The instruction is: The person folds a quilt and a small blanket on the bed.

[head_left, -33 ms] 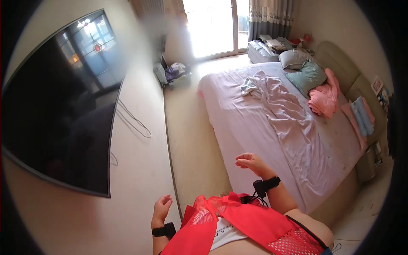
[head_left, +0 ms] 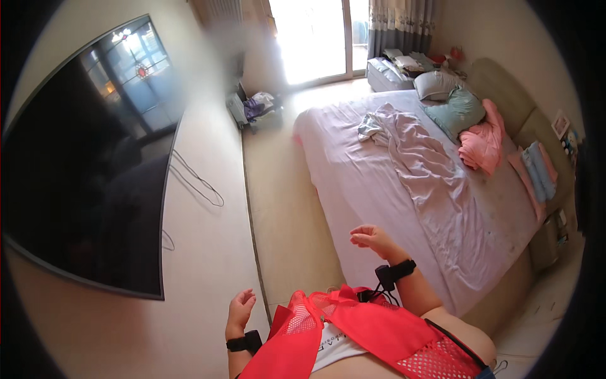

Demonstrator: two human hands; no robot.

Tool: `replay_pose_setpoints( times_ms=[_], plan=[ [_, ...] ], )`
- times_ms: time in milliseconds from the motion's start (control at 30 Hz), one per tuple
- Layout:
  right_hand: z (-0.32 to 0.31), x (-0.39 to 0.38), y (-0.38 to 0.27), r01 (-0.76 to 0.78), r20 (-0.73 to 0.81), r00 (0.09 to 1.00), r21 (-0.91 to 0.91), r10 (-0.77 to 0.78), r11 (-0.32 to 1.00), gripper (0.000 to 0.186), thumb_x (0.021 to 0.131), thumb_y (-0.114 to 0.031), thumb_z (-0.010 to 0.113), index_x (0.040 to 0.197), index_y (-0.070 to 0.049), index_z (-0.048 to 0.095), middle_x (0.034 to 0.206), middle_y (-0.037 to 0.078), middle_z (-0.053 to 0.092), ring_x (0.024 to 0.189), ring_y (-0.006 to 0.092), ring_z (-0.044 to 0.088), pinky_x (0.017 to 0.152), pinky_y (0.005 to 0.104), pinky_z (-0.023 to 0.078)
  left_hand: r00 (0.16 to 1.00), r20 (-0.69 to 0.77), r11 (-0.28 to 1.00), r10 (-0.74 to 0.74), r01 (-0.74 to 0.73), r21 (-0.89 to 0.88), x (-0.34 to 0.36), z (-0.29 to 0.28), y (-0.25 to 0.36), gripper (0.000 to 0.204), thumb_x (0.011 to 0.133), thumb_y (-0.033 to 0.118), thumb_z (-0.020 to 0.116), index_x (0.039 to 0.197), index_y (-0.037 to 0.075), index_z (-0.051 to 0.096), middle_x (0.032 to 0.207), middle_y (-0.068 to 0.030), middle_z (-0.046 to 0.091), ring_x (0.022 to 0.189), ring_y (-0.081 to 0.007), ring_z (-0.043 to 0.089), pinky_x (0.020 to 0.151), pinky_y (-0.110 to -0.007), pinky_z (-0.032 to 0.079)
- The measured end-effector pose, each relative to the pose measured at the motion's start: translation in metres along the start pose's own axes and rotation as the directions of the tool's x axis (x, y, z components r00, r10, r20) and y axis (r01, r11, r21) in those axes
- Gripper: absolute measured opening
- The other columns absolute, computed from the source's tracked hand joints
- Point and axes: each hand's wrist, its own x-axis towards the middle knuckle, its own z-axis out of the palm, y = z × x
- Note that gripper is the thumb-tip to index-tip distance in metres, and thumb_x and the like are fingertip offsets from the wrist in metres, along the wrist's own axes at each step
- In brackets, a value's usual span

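My left hand is raised at the lower middle, beside the white wall, with its fingers loosely bent and nothing in them. Over the near left side of the bed hovers my right hand, half curled, also holding nothing. Each wrist wears a black strap; the right one carries a small black box with a cord. A rumpled pale lilac sheet lies across the mattress, apart from both hands. Toward the headboard are a grey pillow, a green pillow and a bunched pink cloth.
A large dark television hangs on the left wall, with loose cables beside it. A strip of floor runs between wall and bed toward a bright glass door. Folded pink and blue cloths rest against the headboard.
The view has tilted very slightly, so the television's lower edge sits a little lower. Both hands keep nearly the same pose, and the bedding has not moved.
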Motion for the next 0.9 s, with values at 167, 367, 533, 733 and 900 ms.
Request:
replay_pose_setpoints(
  times_ms=[167,367,533,733,900],
  plan=[
    [-0.007,0.060,-0.019,-0.053,-0.050,0.997,0.028,0.054,0.998,0.029,0.087,-0.021,0.060,0.108,-0.001,0.059,0.096,0.007,0.065,0.088,0.0138,0.062,0.076,0.0280,0.048,0.997,0.066,1.000,-0.028,0.028,-0.001,0.061,-0.006,0.022,0.035,0.086,0.010,0.059,0.118,-0.002,0.054,0.107,-0.0131,0.062,0.101,-0.0186,0.058,0.090,-0.029,0.046],
    [-0.021,0.139,-0.033,-0.085,-0.138,0.986,0.054,0.092,0.995,0.031,0.086,-0.023,0.061,0.108,-0.001,0.060,0.095,0.007,0.064,0.087,0.0153,0.061,0.076,0.0291,0.049,0.990,0.095,0.995,-0.099,0.100,-0.006,0.182,-0.033,0.049,0.036,0.086,0.011,0.059,0.119,-0.003,0.054,0.108,-0.0137,0.062,0.101,-0.0191,0.058,0.089,-0.030,0.046],
    [-0.018,0.202,-0.088,-0.046,-0.266,0.961,0.119,0.076,0.992,0.029,0.086,-0.022,0.061,0.107,-0.002,0.060,0.092,0.007,0.065,0.085,0.0152,0.062,0.075,0.0290,0.049,0.988,0.152,0.998,-0.036,0.027,0.061,0.303,-0.054,0.103,0.037,0.086,0.012,0.059,0.120,-0.003,0.053,0.109,-0.0144,0.061,0.102,-0.0191,0.057,0.089,-0.030,0.045],
    [-0.013,0.277,-0.118,0.027,-0.351,0.936,0.151,0.028,0.988,0.025,0.087,-0.019,0.060,0.106,-0.002,0.060,0.091,0.007,0.065,0.084,0.0149,0.062,0.074,0.0286,0.049,0.972,0.207,0.994,0.109,-0.105,-0.028,0.438,-0.057,0.187,0.033,0.088,0.011,0.058,0.118,0.000,0.054,0.105,-0.0083,0.062,0.097,-0.0139,0.057,0.085,-0.027,0.044],
    [-0.027,0.343,-0.137,-0.089,-0.318,0.937,0.183,0.145,0.979,0.023,0.088,-0.017,0.059,0.105,-0.003,0.060,0.092,0.008,0.065,0.086,0.0164,0.062,0.077,0.0296,0.049,0.962,0.231,0.977,0.144,-0.102,-0.185,0.507,-0.047,0.238,0.032,0.088,0.007,0.056,0.118,-0.001,0.053,0.105,-0.0075,0.062,0.096,-0.0123,0.056,0.087,-0.026,0.044]
  ],
)
